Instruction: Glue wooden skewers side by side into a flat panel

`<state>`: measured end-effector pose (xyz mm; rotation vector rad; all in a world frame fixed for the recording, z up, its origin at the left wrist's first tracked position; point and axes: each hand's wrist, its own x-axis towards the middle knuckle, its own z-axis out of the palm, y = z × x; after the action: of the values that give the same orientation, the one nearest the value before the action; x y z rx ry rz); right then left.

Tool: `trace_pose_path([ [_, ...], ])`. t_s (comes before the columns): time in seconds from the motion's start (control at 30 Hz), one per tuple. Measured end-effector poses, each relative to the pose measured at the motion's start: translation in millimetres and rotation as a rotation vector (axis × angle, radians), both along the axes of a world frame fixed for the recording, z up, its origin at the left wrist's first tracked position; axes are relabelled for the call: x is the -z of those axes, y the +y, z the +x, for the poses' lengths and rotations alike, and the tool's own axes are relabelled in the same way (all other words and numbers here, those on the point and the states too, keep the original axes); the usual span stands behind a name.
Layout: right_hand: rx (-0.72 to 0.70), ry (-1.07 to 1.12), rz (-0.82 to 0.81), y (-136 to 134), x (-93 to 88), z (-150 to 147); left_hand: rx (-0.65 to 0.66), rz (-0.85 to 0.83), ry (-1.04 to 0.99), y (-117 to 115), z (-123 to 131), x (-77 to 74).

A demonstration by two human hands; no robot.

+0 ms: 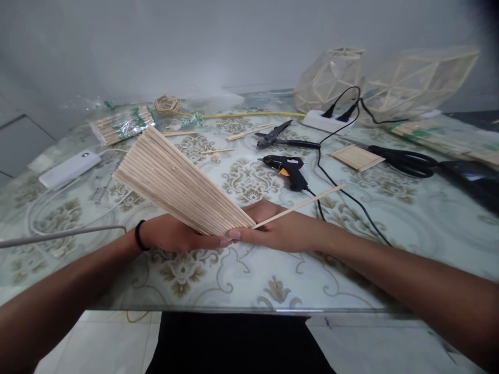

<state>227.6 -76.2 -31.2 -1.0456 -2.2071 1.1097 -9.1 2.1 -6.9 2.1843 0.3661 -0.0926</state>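
A flat panel of pale wooden sticks [179, 182], laid side by side and fanned wider at the far left, is held above the table. My left hand [175, 235] grips its lower edge from beneath, thumb along the near side. At the narrow right end my right hand [268, 228] pinches the panel, its thumb on top. A single loose wooden stick [302, 205] also sits in my right hand and points up to the right. Most fingers of both hands are hidden behind the panel and the hands themselves.
Beyond my right hand lie a black glue gun [286, 169], pliers [275, 134], scissors [405, 160] and a small stick panel [356, 157]. A power strip [327, 120] with black cords stands behind. Stick frames [331, 78], bagged sticks [122, 124] and a white power bank [70, 169] surround the table.
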Motion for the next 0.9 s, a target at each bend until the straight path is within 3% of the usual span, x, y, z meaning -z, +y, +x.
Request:
trace_pose_path([
  [0.9,0.012,-0.021,0.009,-0.4,-1.6,-0.8,-0.015,0.006,-0.004,-0.3,0.6,-0.9],
])
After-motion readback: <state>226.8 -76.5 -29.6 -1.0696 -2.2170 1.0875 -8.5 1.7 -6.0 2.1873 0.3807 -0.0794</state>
